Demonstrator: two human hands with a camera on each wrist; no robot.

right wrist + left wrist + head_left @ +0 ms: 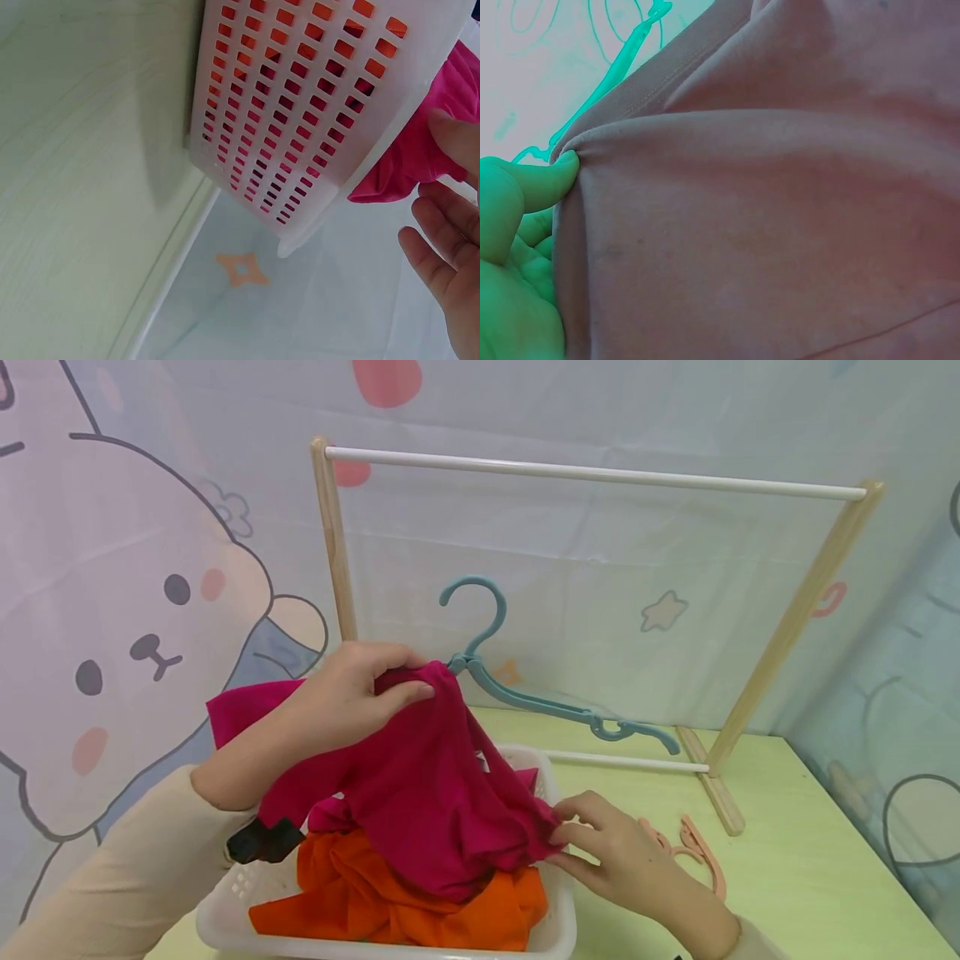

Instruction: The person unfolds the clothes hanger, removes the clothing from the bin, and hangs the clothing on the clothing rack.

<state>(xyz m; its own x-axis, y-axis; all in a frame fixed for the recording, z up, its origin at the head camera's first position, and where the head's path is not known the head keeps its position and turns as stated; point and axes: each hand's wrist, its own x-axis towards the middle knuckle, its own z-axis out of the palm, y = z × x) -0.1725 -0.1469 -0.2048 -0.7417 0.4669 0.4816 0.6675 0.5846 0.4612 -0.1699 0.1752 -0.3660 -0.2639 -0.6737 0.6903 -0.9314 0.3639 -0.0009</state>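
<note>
My left hand (pixel 348 693) pinches a magenta shirt (pixel 420 777) at its upper edge, holding it raised over the basket. In the left wrist view, the thumb (pixel 551 184) presses on a fold of the cloth, whose colours are off there. A blue folding clothes hanger (pixel 525 697) stands hook up beside that grip; one arm reaches out to the right and the other is hidden behind the shirt. My right hand (pixel 615 852) pinches the shirt's right-hand edge near the basket's rim. In the right wrist view, the thumb (pixel 457 139) lies against the magenta cloth.
A white perforated basket (pixel 558 893) holds orange clothing (pixel 420 902) under the shirt. Behind stands a wooden-sided rack with a white top rail (pixel 600 472). A pink hanger (pixel 701 852) lies on the pale green table (pixel 810 860), partly behind the right hand.
</note>
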